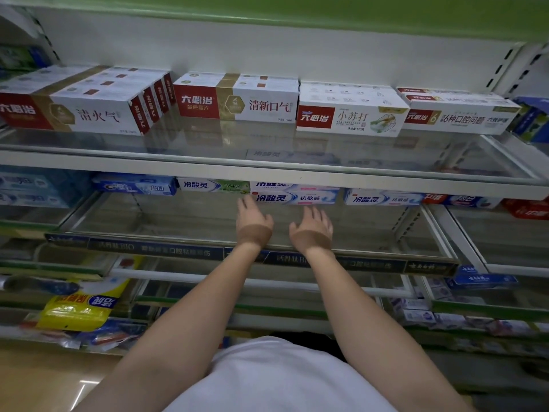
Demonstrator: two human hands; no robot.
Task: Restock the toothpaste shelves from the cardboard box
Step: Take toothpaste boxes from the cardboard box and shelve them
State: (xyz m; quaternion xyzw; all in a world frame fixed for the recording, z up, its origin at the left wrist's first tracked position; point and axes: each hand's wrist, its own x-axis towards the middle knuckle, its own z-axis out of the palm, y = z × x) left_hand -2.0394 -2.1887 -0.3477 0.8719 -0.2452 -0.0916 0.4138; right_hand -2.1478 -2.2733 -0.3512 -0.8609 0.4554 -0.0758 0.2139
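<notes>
While both hands reach into the middle shelf, their fingers (248, 203) are straight and loosely spread, and they hold nothing. The left hand (254, 217) points toward the lower box in a stack of two white-and-blue toothpaste boxes (295, 198) at the back of the glass shelf (178, 221), its fingertips just beside that box; I cannot tell if they touch it. The right hand (312, 223) hovers near it, palm turned inward. The cardboard box is not in view.

I judge the restocking is only partly done: this shelf carries one thin row of cartons at the back, and much bare glass remains in front. The upper shelf (267, 169) has a row of white, red and gold cartons (237, 98), also with free space before them.

The cartons are long, flat-sided, of smooth printed card with sharp edges. The shelves are glossy glass panes in white metal frames, with a dark printed strip (154, 251) along the front.
</notes>
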